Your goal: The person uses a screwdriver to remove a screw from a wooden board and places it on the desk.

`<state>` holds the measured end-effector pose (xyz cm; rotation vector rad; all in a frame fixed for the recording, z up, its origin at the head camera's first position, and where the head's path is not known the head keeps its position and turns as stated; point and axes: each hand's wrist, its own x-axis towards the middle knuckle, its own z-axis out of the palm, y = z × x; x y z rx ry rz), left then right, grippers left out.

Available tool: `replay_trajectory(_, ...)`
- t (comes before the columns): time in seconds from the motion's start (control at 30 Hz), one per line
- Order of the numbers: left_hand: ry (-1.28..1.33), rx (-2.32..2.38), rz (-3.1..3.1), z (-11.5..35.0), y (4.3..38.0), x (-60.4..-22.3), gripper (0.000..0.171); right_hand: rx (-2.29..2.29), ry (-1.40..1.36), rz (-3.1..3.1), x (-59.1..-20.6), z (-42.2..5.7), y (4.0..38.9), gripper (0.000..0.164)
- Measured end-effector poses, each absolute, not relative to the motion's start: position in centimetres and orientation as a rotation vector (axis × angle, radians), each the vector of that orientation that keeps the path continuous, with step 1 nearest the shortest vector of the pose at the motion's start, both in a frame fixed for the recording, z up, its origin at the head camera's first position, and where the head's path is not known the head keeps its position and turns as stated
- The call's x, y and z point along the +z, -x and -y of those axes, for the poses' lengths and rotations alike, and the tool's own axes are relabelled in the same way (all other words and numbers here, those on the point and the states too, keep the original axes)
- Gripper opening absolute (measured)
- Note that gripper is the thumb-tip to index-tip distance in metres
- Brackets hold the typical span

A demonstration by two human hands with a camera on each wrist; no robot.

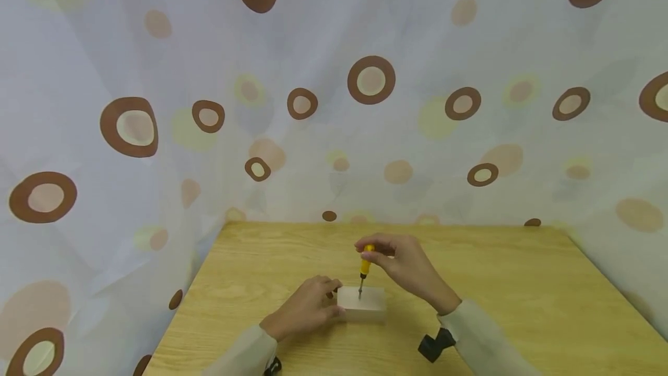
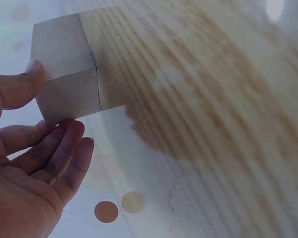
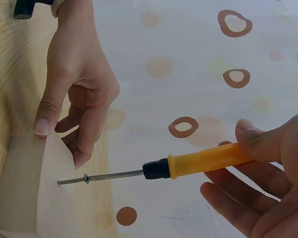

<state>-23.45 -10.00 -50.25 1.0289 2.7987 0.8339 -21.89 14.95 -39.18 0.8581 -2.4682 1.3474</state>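
A pale wooden block lies on the table in front of me. My left hand grips its left end, the thumb on the near side and the fingers on the far side, as the left wrist view also shows. With its thumb and fingertips, my right hand holds a yellow-handled screwdriver with a black collar. The shaft points down at the block's top. At its tip stands a screw, its head against the driver and its point in the block's face, most of the thread showing.
The wood-grain table spreads around the block. Behind it and along both sides hangs a white curtain with brown and beige circles. Black wrist devices sit near both light sleeves.
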Motion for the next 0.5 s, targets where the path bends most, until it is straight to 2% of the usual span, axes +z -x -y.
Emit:
replay_trajectory(0.33, -1.048, 0.846, -2.786, 10.03, 23.58, -50.20, 0.052, 1.392, -0.636, 2.400, -39.70, -14.79, 21.72, 0.023)
replay_trajectory(0.5, -1.041, 0.836, -2.788, 10.08, 23.52, -50.00, 0.051, 1.369, -0.692, 2.448, -39.33, -14.77, 21.83, 0.022)
